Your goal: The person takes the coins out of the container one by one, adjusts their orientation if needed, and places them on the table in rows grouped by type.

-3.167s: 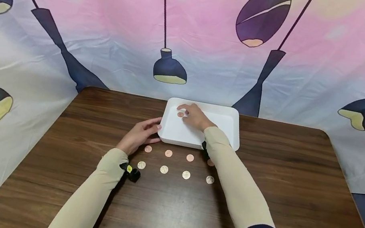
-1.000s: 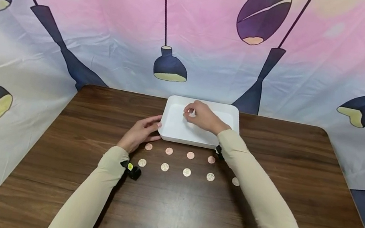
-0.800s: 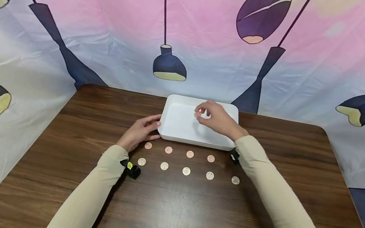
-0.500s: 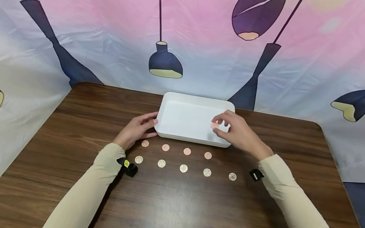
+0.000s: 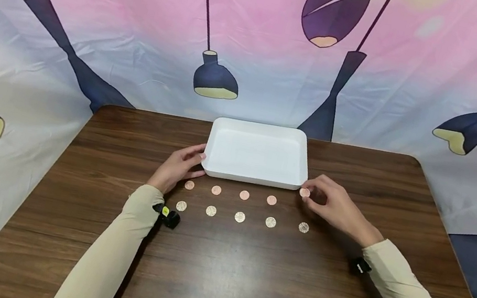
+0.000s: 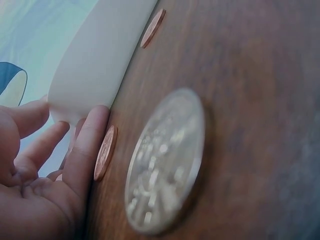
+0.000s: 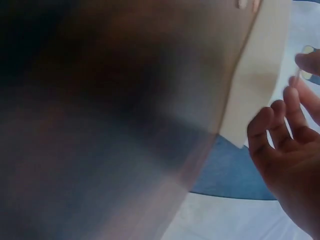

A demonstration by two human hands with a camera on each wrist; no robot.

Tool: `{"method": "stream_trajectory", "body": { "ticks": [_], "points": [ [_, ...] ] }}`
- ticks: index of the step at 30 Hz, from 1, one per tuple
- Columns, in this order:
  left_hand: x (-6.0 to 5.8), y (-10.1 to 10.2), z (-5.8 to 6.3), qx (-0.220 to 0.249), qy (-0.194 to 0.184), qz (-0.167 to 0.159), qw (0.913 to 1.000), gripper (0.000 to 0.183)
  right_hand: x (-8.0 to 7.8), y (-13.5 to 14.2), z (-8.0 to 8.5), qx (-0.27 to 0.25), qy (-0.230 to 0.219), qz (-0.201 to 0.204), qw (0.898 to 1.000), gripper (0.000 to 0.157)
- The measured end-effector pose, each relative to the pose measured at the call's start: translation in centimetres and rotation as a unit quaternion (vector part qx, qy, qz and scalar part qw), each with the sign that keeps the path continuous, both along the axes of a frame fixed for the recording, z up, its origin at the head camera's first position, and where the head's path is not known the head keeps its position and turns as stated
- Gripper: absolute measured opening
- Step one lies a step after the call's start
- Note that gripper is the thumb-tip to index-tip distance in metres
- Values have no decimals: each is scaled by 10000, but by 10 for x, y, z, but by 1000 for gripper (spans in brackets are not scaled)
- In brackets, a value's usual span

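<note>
A copper-coloured coin (image 5: 305,192) is pinched between the thumb and fingers of my right hand (image 5: 337,207), held at the front right corner of the white tray (image 5: 254,180). My left hand (image 5: 174,168) rests with extended fingers against the tray's left side; in the left wrist view its fingertips touch the tray's wall (image 6: 95,60). On the table in front of the tray lie two rows of coins: a back row of copper-coloured coins, such as this copper coin (image 5: 244,195), and a front row of paler coins, such as this silvery coin (image 5: 239,217).
The brown wooden table (image 5: 215,283) extends toward me and to both sides. Behind its far edge hangs a printed cloth (image 5: 155,22) with lamp shapes. The rightmost pale coin (image 5: 303,227) lies just below my right hand.
The right hand has taken the copper coin up from inside the tray and carried it right and toward me, past the tray's front right corner. The left hand has stayed at the tray.
</note>
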State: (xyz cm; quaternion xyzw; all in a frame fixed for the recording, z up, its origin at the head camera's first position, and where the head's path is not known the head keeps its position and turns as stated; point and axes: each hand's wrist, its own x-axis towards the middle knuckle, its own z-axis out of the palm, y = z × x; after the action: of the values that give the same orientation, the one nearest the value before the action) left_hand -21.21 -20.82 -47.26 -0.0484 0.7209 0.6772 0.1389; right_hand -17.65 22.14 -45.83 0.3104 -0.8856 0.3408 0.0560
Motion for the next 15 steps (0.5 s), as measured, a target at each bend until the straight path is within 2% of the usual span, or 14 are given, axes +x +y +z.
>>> {"method": "stream_trajectory", "body": {
  "ticks": [6, 12, 15],
  "points": [
    [-1, 2, -1, 49, -47, -1, 10000, 54, -1, 7, -11, 677, -397, 169, 9968, 12],
    [-1, -1, 0, -17, 51, -11, 10000, 54, -7, 6, -12, 978, -534, 311, 9933, 20],
    [0, -1, 1, -6, 62, -10, 10000, 54, -8, 6, -11, 970, -694, 293, 9924, 24]
  ]
}}
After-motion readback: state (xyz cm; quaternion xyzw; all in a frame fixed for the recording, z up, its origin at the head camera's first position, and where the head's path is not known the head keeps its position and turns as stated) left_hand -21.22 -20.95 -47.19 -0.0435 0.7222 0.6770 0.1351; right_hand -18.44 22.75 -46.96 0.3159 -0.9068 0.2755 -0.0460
